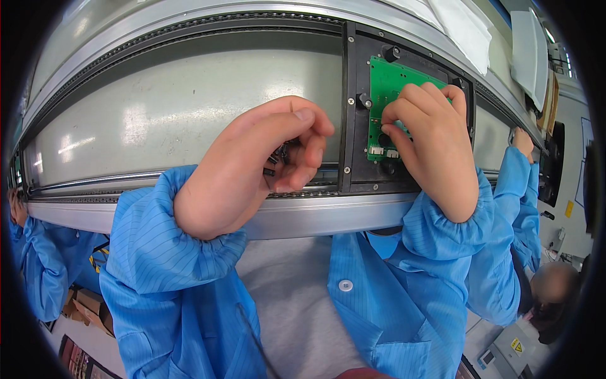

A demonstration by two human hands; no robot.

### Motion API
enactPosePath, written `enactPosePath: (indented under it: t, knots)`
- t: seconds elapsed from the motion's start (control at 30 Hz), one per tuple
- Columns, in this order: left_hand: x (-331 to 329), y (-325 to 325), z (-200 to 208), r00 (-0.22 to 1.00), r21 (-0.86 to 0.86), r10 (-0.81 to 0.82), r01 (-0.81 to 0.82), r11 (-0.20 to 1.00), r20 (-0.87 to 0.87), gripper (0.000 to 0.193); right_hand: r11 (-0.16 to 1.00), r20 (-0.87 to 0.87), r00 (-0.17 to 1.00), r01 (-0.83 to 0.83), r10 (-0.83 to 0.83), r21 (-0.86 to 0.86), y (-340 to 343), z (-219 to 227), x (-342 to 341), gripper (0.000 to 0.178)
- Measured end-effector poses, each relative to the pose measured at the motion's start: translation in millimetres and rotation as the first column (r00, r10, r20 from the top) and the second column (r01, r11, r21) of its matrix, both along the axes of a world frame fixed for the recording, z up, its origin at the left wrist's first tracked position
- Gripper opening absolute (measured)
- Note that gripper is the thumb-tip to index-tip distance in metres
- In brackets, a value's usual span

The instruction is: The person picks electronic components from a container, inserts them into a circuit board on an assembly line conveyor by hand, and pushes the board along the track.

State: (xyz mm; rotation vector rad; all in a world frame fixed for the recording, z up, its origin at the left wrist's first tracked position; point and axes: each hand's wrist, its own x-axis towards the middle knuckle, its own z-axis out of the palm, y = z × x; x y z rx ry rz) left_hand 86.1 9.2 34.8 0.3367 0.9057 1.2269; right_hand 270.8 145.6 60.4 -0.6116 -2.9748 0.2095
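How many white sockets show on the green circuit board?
2: the left socket at the near left corner of the green board, and the right socket just beside the first. The right hand covers part of the board, so more may be hidden.

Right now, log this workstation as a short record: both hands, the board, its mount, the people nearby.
Left hand: cupped around several small black parts, left of the board
Right hand: over the green circuit board, thumb and fingers bent down toward it; anything between the fingertips is hidden
Board: partly covered by that hand; white connectors along the edge nearest the wearer
Mount: black frame around the board, with black knobs at the board's edges
People nearby: blue sleeves at far left and right
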Motion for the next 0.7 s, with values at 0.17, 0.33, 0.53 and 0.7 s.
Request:
enactPosePath:
  t: [0.17,0.33,0.53,0.7]
  knots:
    - [-0.2,2.2,0.1,1.0,-0.033,0.003,-0.002,0.999,0.008,0.023,1.0,0.019,1.0,-0.008,0.008,0.005,2.5,0.7,0.5,0.015]
    - [0.2,1.4,0.1,1.0,-0.028,0.016,-0.016,0.999,0.0,0.023,0.996,-0.01,1.0,-0.015,0.014,-0.092,8.8,0.7,3.2,0.013]
    - [-9.7,6.3,-4.5,0.997,0.039,0.074,-0.075,0.996,0.025,0.022,0.98,-0.026,0.998,-0.062,0.058,-0.19,27.5,-6.2,5.1,0.008]
    - [-17.4,8.5,-3.6,0.991,0.052,0.128,-0.131,0.99,0.049,0.02,0.982,-0.065,0.992,0.096,-0.108,-0.162,23.5,21.2,33.6,0.006]
